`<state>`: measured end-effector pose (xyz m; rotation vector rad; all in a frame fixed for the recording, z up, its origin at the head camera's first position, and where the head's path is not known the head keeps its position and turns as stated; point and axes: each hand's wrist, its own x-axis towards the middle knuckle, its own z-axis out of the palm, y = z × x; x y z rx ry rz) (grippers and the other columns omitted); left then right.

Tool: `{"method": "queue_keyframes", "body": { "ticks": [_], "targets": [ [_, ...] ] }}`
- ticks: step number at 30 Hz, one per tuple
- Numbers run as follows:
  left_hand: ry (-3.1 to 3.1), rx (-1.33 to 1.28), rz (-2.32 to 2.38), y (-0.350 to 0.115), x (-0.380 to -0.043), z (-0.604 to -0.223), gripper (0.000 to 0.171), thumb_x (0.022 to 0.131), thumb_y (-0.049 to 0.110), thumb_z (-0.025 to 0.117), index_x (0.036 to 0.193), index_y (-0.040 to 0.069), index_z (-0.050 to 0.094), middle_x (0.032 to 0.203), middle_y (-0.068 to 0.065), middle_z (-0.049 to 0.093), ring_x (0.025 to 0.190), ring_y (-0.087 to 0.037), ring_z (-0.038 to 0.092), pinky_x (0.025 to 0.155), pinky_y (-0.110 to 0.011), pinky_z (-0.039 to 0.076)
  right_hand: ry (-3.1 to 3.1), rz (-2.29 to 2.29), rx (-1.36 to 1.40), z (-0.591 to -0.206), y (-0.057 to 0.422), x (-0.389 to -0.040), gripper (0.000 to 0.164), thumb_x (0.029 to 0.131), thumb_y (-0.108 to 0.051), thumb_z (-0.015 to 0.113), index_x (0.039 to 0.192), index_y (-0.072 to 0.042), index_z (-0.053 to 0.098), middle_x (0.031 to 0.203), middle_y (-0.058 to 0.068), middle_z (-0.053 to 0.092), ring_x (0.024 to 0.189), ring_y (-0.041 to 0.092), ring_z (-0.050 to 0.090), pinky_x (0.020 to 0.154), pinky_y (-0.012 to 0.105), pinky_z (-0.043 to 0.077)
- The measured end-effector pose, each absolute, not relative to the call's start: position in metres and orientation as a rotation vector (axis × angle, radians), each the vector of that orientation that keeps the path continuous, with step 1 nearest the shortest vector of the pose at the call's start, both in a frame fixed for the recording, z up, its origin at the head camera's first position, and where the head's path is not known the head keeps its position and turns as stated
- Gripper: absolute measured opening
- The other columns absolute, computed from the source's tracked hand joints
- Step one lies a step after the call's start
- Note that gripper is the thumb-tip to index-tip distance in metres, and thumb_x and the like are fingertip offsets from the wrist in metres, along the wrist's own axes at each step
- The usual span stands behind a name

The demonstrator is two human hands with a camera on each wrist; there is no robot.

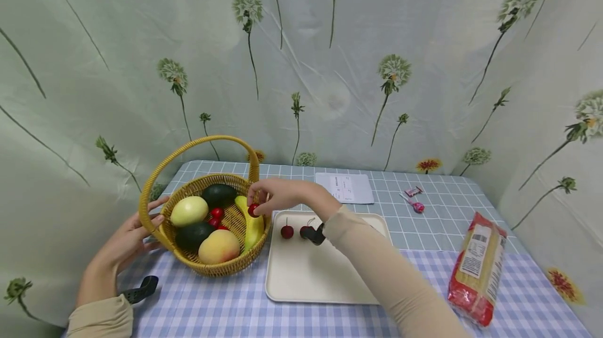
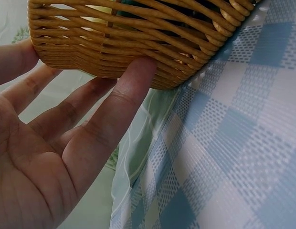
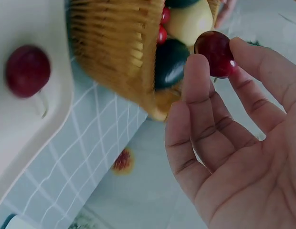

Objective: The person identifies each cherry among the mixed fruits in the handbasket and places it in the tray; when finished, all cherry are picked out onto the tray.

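My left hand (image 1: 136, 231) rests, unclenched, against the basket (image 1: 221, 269). Farther in, my right hand (image 1: 278, 194) pinches the cherry (image 1: 253, 210) near the basket's right rim. I rate it light, firm, slippery; grip at its widest girth. Open room lies inside, left of the banana (image 1: 255, 231); beyond, the handle (image 1: 255, 168) may limit travel.

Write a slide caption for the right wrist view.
Right grip pinching a dark red cherry near a wicker basket of fruit, with another cherry lying on the off-white tray.

the held cherry (image 3: 213, 53) looks glossy, the wicker basket (image 1: 219, 269) rough, the tray (image 1: 313, 283) smooth.
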<state>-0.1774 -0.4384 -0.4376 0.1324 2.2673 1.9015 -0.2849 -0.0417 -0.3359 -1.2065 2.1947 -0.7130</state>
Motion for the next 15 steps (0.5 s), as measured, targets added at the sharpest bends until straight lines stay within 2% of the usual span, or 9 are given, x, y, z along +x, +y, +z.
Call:
{"method": "queue_keyframes", "body": {
  "ticks": [3, 8, 11, 15],
  "targets": [
    [2.255, 0.145, 1.909, -0.437, -0.178, -0.438, 0.066, 0.117, 0.024, 0.047, 0.174, 0.024, 0.015, 0.128, 0.032, 0.063, 0.113, 0.002, 0.068, 0.088, -0.031, 0.058, 2.219, -0.761, -1.182, -0.337, -0.021, -0.286, 0.016, 0.105, -0.019, 0.069, 0.121, -0.016, 0.068, 0.109, 0.006, 0.074, 0.094, 0.016, 0.072, 0.087, 0.027, 0.057],
    [2.254, 0.143, 1.907, -0.439, -0.178, -0.439, 0.065, 0.117, 0.024, 0.046, 0.174, 0.026, 0.016, 0.128, 0.033, 0.063, 0.113, 0.003, 0.067, 0.088, -0.031, 0.057, 2.210, -0.879, -1.116, -0.348, 0.010, -0.287, 0.020, 0.106, -0.017, 0.066, 0.126, -0.013, 0.066, 0.112, 0.016, 0.076, 0.090, 0.018, 0.075, 0.093, 0.038, 0.059],
    [2.248, 0.145, 1.907, -0.442, -0.177, -0.440, 0.065, 0.117, 0.023, 0.046, 0.174, 0.028, 0.016, 0.128, 0.032, 0.063, 0.113, 0.002, 0.068, 0.087, -0.031, 0.058, 2.204, -0.962, -1.048, -0.359, 0.028, -0.288, 0.022, 0.106, -0.016, 0.066, 0.128, -0.011, 0.066, 0.114, 0.020, 0.074, 0.094, 0.030, 0.076, 0.097, 0.049, 0.059],
    [2.229, 0.167, 1.927, -0.443, -0.178, -0.441, 0.064, 0.117, 0.021, 0.045, 0.174, 0.029, 0.017, 0.129, 0.030, 0.065, 0.112, 0.000, 0.069, 0.087, -0.031, 0.059, 2.226, -1.040, -0.963, -0.371, 0.051, -0.289, 0.024, 0.105, -0.016, 0.068, 0.128, -0.011, 0.066, 0.111, 0.013, 0.073, 0.103, 0.044, 0.075, 0.099, 0.052, 0.059]
  ]
}}
